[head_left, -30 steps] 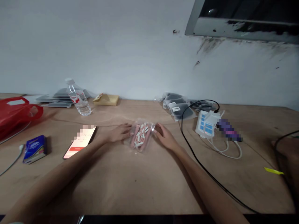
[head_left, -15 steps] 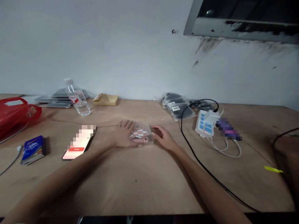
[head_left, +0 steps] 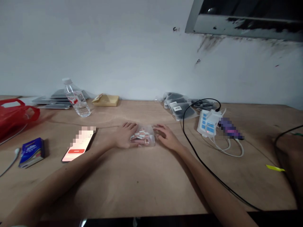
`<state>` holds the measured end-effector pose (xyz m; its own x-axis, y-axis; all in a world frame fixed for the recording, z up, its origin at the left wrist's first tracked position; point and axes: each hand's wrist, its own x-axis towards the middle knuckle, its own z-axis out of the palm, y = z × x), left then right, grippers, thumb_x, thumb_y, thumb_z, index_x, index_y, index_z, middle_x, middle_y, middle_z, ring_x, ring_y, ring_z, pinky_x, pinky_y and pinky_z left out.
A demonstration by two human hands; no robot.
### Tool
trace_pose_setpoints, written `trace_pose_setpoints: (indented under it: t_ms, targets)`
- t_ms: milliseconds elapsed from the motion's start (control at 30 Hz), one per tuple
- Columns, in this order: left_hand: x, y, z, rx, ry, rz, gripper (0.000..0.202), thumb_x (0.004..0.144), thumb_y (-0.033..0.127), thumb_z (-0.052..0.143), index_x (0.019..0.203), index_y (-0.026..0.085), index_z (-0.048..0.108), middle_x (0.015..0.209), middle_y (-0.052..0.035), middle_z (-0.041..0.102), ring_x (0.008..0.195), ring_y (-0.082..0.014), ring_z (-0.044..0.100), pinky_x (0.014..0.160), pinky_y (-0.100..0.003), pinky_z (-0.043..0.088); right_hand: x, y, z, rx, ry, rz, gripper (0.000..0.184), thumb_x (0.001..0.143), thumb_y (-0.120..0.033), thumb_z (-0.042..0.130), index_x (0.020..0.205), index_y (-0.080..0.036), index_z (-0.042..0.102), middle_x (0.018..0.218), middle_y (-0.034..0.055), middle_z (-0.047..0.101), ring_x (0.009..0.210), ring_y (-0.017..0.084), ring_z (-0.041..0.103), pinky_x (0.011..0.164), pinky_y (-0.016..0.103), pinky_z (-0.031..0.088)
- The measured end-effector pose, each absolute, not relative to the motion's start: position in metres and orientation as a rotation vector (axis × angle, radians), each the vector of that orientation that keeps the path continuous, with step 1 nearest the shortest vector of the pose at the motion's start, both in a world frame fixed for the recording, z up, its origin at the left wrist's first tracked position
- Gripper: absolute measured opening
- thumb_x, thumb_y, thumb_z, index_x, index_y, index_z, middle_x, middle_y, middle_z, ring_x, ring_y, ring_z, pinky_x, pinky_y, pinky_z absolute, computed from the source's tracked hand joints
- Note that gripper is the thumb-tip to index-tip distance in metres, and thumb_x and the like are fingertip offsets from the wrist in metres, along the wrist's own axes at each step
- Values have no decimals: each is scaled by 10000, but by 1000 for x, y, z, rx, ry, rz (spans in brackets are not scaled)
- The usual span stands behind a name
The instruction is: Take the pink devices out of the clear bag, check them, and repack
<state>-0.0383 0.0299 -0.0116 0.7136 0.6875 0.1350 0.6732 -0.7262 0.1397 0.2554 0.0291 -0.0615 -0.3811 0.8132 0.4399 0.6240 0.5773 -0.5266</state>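
A clear plastic packet (head_left: pixel 151 134) lies flat on the wooden table (head_left: pixel 139 189), with several small white and orange-pink pieces (head_left: pixel 143 135) inside; I cannot make out what kind they are. My left hand (head_left: pixel 124 135) rests palm down over the packet's left side, fingers stretched out and thumb along the near edge. At the opposite edge is my right hand (head_left: pixel 168 137), its fingers loosely curved and apart, with the fingertips by the packet's right side. Whether those fingertips touch it, I cannot tell.
A lit phone (head_left: pixel 80 145), a blue packet (head_left: pixel 32 152), a water bottle (head_left: pixel 79 102) and a red bag (head_left: pixel 14 116) are on the left. Grey pouches (head_left: pixel 178 108), a power strip (head_left: pixel 206 123) and a black cable (head_left: pixel 203 165) lie to the right. A cardboard tray (head_left: pixel 107 100) stands behind.
My right hand's fingers have straightened and lowered a little beside the packet. My left hand stays over its left side. The whole view has shifted slightly.
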Motion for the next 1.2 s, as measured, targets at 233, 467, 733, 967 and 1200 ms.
trace_pose_setpoints:
  t_ms: [233,467,733,967,1200]
  targets:
    - [-38,28,-19,2860,1184,212,959,828,791,487,1503,125,347,1554,-234,409,1450,-422,336,1179,-537,215,257,27,-61,-1180,-2207,224,374,838,-192,590,1186,-229,721,1376,137,593,1240,316,579,1063,536,463]
    - [-39,30,-15,2855,1076,310,972,733,741,670,1460,146,419,1451,-201,517,1364,-398,446,1146,-503,306,240,18,-58,-1047,-2290,305,308,875,-244,659,1166,-251,761,1458,138,539,1329,316,534,1098,527,446]
    - [-40,31,-14,2877,1081,287,937,757,768,631,1441,155,447,1460,-189,515,1375,-399,435,1152,-500,295,241,20,-51,-1053,-2297,168,241,908,-208,634,1043,-300,811,1401,91,596,1272,299,562,1073,530,460]
    - [-49,37,-9,2875,1100,259,922,785,751,608,1432,115,446,1474,-214,493,1357,-391,442,1139,-479,300,280,31,-46,-1107,-2297,86,226,927,-290,613,1018,-301,819,1313,93,651,1210,318,599,1053,518,456]
    - [-48,36,-8,2898,1051,296,862,790,712,628,1400,125,462,1431,-207,523,1327,-395,466,1107,-494,325,278,21,-44,-1013,-2266,236,716,904,-446,641,1534,-201,405,1571,184,412,1436,353,411,1149,571,372]
